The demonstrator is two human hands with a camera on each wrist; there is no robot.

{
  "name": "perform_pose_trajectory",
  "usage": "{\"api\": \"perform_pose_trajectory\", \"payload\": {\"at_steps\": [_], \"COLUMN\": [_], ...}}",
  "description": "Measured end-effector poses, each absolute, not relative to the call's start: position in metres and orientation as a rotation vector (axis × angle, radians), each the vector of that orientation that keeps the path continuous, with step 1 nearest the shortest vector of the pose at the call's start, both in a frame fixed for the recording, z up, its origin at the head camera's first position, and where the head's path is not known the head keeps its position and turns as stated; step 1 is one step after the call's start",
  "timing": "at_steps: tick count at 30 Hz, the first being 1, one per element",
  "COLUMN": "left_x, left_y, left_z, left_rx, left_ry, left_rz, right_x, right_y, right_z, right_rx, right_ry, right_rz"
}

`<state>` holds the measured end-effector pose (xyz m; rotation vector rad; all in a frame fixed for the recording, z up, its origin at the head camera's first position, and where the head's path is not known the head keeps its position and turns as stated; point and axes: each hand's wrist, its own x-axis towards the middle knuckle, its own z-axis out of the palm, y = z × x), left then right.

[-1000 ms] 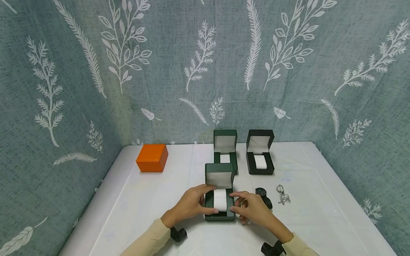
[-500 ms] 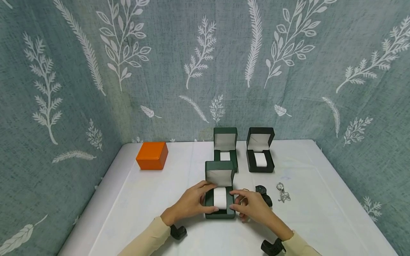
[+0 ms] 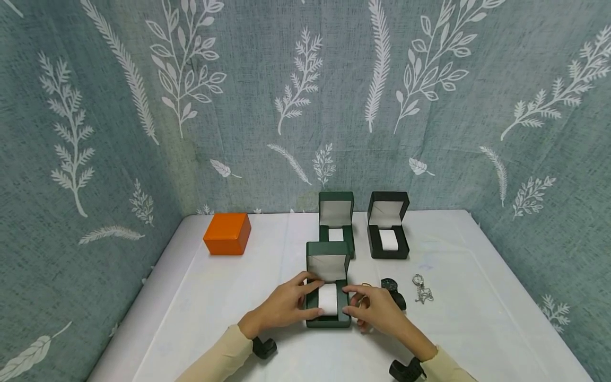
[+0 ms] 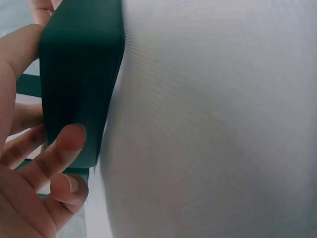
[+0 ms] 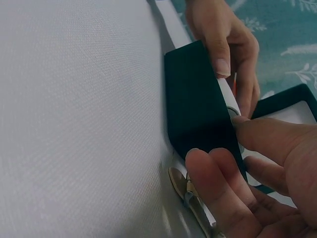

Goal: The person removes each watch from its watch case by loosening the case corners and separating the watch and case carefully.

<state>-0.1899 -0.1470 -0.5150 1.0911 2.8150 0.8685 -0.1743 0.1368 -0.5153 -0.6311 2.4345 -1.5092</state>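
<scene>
L hand (image 3: pixel 285 301) and R hand (image 3: pixel 379 309) grip opp. sides of the front green box (image 3: pixel 328 265), lid up, on the worktop (image 3: pixel 215 307). Vs. a moment ago, L index fingertip (image 3: pixel 317 286) sits slightly nearer the person, at far edge of the white cushion (image 3: pixel 328 300); prob. a small seating adj. R-wrist view adds a gold-toned band (image 5: pixel 190 201) beside the box, mostly hidden by R hand in head view.
</scene>
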Motion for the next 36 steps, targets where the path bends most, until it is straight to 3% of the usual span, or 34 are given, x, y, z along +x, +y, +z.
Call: {"api": "perform_pose_trajectory", "payload": {"at_steps": [16,22,36], "left_x": [-0.203,-0.208,-0.209], "left_y": [-0.177,-0.183,-0.179], "left_z": [-0.518,-0.518,-0.518], "left_rx": [0.993,0.889,0.966], "left_ry": [2.711,2.668,2.555], "left_rz": [1.308,1.257,1.084], "right_x": [-0.171,-0.173,-0.172], "right_y": [0.139,0.141,0.141], "right_z": [-0.511,-0.508,-0.507], "right_rx": [-0.583,-0.594,-0.705], "right_ry": [2.412,2.389,2.429], "right_rz": [-1.528,-1.486,-1.353]}}
